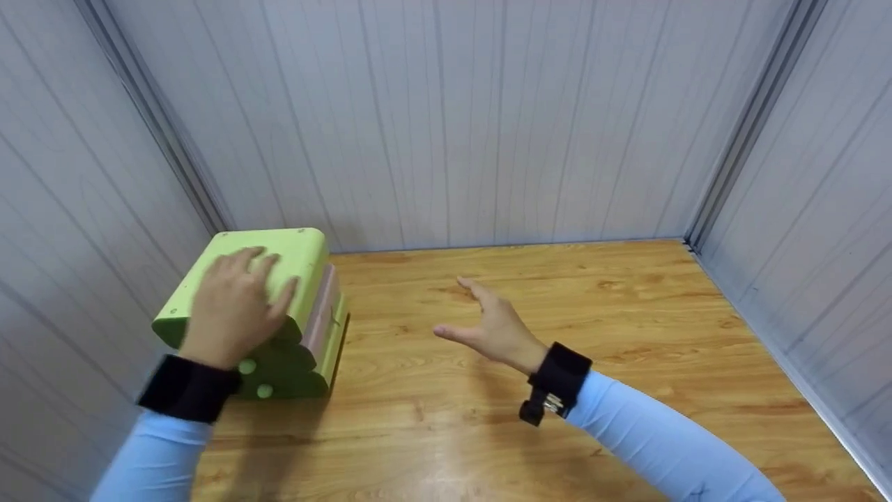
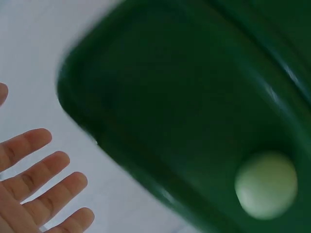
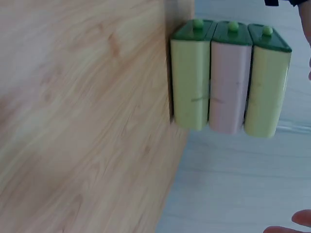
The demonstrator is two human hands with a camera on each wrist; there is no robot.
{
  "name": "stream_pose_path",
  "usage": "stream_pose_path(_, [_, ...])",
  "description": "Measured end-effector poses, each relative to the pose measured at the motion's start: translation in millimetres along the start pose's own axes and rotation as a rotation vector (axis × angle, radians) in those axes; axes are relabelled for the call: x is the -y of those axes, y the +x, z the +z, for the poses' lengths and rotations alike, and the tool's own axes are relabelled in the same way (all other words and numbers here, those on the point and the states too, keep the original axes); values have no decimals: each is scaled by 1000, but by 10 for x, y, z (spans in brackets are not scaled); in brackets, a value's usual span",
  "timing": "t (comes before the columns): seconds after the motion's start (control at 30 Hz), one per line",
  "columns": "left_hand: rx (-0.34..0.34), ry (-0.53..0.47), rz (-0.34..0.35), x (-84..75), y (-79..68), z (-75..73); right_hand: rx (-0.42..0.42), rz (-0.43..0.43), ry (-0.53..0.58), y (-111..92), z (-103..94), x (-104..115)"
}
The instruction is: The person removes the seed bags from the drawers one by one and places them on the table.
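Note:
A small three-tier drawer cabinet (image 1: 286, 245) with light green and pink sides stands at the left of the table. Its dark green front (image 2: 160, 97) has round pale green knobs, one knob (image 2: 266, 185) large in the left wrist view. In the head view my left hand (image 1: 235, 303) overlaps the cabinet's top and front, fingers spread and holding nothing. The left wrist view shows those fingers (image 2: 63, 191) extended, with a gap to the green front. My right hand (image 1: 498, 328) hovers over the table right of the cabinet, thumb and fingers apart, nothing in it.
The wood-grain table (image 1: 432, 418) meets a pale panelled back wall (image 1: 474, 125). Similar side walls stand at the left (image 1: 63, 230) and right (image 1: 829, 209). The cabinet sits close to the left and back walls.

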State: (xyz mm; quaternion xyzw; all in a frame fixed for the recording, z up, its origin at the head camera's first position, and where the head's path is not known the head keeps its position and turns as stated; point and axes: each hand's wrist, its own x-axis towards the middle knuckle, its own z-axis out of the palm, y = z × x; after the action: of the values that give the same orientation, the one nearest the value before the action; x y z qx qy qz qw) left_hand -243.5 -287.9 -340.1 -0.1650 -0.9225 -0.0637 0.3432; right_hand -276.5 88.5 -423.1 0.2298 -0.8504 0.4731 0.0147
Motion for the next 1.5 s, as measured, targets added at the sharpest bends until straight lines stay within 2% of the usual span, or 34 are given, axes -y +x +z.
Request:
stream_pose_path(0.1, [76,-6,-120,278,28,-187,22,38,88,66,92,87])
stream_pose_path(0.23, [302,-34,-308,684,37,-384,55,100,180,150,210,162])
stream_pose_path(0.33, [454,-76,-419,983,3,-455,86,137,233,204,315,179])
stream_pose_path(0.5, [625,-160,-513,1357,-81,-437,130,167,275,254,513,185])
stream_pose_path(0.67, [766,-291,-543,1575,-109,-351,146,197,302,300,715,210])
stream_pose_path(0.8, [809,-368,-526,1670,-127,-301,145,229,320,354,844,278])
stream_pose_path(0.87, [816,-445,-536,1700,-147,-272,145,235,329,377,893,311])
stream_pose_path(1.0, [786,-672,-647,1739,-256,-190,152,237,339,405,974,331])
stream_pose_path(1.1, [730,-852,-736,1780,-376,-112,161,241,337,408,1025,308])
stream_pose_path(1.2, [717,-1011,-770,1845,-484,-32,164,249,345,410,1074,269])
stream_pose_path(1.33, [759,-1146,-731,1920,-609,72,176,249,367,423,1134,231])
stream_pose_path(1.43, [771,-1177,-708,1944,-679,101,204,236,376,424,1173,223])
stream_pose_path(1.5, [760,-1183,-717,1936,-700,104,220,232,378,419,1192,215])
